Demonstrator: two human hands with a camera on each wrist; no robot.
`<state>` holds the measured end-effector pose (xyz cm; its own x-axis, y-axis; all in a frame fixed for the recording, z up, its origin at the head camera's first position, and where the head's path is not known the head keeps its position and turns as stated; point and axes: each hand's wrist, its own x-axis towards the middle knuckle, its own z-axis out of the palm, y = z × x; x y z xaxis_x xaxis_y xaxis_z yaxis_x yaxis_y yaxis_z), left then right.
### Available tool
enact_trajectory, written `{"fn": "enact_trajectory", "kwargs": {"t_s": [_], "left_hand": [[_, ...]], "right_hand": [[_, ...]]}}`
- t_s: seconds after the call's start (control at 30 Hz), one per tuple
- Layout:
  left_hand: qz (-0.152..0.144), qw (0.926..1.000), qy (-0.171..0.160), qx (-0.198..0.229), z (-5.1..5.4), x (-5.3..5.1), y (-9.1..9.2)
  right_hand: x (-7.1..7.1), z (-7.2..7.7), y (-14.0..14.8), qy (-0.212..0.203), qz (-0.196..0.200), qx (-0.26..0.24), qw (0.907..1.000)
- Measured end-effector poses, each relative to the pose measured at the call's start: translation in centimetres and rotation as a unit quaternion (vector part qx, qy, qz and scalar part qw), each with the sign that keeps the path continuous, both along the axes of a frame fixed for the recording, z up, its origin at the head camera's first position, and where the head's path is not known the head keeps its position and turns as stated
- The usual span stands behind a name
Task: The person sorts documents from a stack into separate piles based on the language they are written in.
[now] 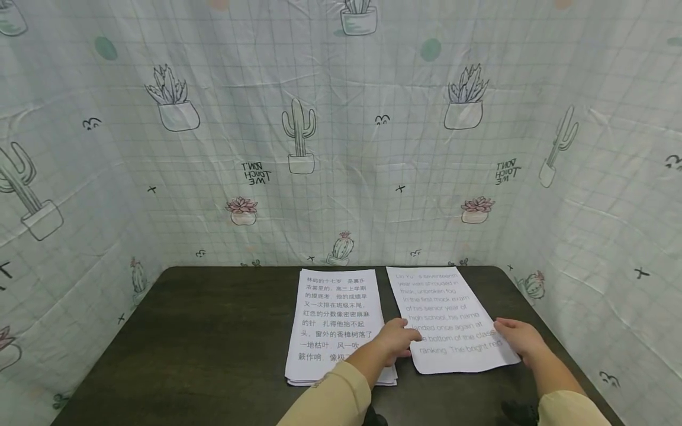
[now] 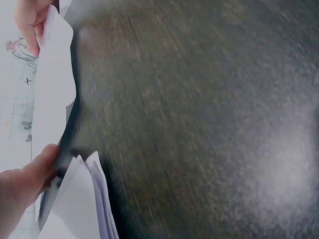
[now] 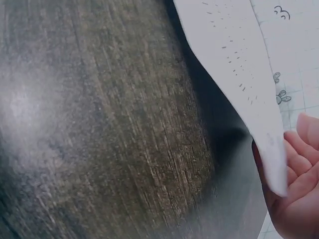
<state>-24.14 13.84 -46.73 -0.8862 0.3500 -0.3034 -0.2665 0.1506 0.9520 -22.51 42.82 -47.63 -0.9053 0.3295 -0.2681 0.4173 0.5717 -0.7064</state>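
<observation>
A white sheet of paper (image 1: pixel 453 331) printed with English text is held between both hands at the right of the head view. My left hand (image 1: pixel 394 341) pinches its left edge, thumb on top. On the opposite edge, my right hand (image 1: pixel 522 340) grips near the lower corner. In the right wrist view the sheet (image 3: pixel 239 64) runs down into the right hand (image 3: pixel 299 184), partly hiding the fingers. Seen from the left wrist, the sheet (image 2: pixel 52 79) stands off the table, its near edge wavy. A paper stack (image 1: pixel 335 319) with Chinese text lies under the left forearm.
A dark wooden table (image 1: pixel 186 343) bears the papers. Behind and at both sides hangs a pale curtain (image 1: pixel 341 118) with cactus drawings. The stack's layered edges (image 2: pixel 102 194) show beside the left hand. A dark object (image 1: pixel 519 412) sits by the right sleeve.
</observation>
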Motion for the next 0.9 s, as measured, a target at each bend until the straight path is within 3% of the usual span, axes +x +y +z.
{"fn": "enact_trajectory", "kwargs": {"t_s": [0.23,0.47,0.7,0.9], "left_hand": [[-0.006,0.9999,0.000,0.012,0.2,0.2,0.2],[-0.039,0.9991,0.011,0.011,0.6,-0.2,-0.6],[-0.050,0.9978,0.040,0.016,1.7,-1.8,-3.5],[-0.047,0.9974,0.052,-0.020,2.3,-3.1,-7.3]], "right_hand": [[0.1,0.4,-0.2,-0.015,-0.001,0.021,0.9997],[-0.1,1.2,-1.1,0.000,-0.003,0.039,0.9992],[-1.1,2.3,-3.9,0.027,0.027,0.028,0.9989],[-1.7,2.8,-7.2,0.029,0.059,-0.003,0.9978]]}}
